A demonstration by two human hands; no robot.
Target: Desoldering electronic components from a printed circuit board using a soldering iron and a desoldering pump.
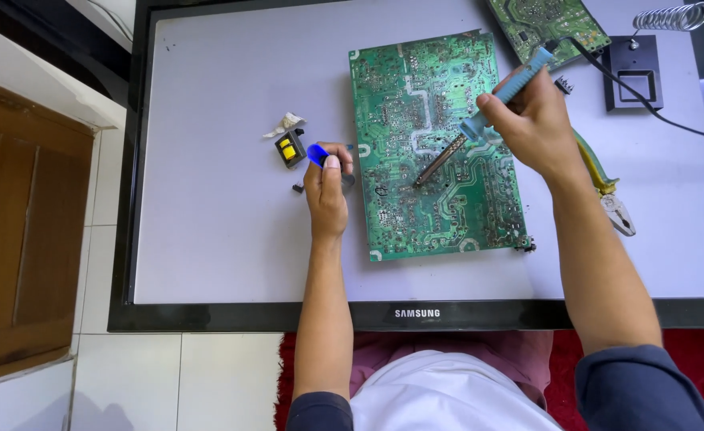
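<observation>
Workbench here is a flat-screen monitor (208, 263) lying face up on the floor, pale screen, black bezel with a small white logo centred on the bottom edge. On top of it sits a big green circuit board (432, 144), solder side up, tilted slightly, taking up the middle of the screen.

The right hand (531, 120) is closed around the light blue handle of a soldering iron (488, 108), held like a pen, fingers wrapped tight. The tip comes down on the board roughly at its centre. Its black cord runs off past the top right.

The left hand (326, 187) rests on the screen just beside the board's left edge, thumb and fingers pinched narrow around a small bright blue tool (317, 154); can't tell exactly what it is. Just left of it is a little yellow and black transformer (290, 148), a scrap of grey-white tape (286, 124) next to that, and a tiny dark part (298, 187) below.

Top right: a second green board (547, 20), a black iron stand with a spring coil (635, 72), and yellow-green handled pliers (603, 187) partly under the right forearm.
</observation>
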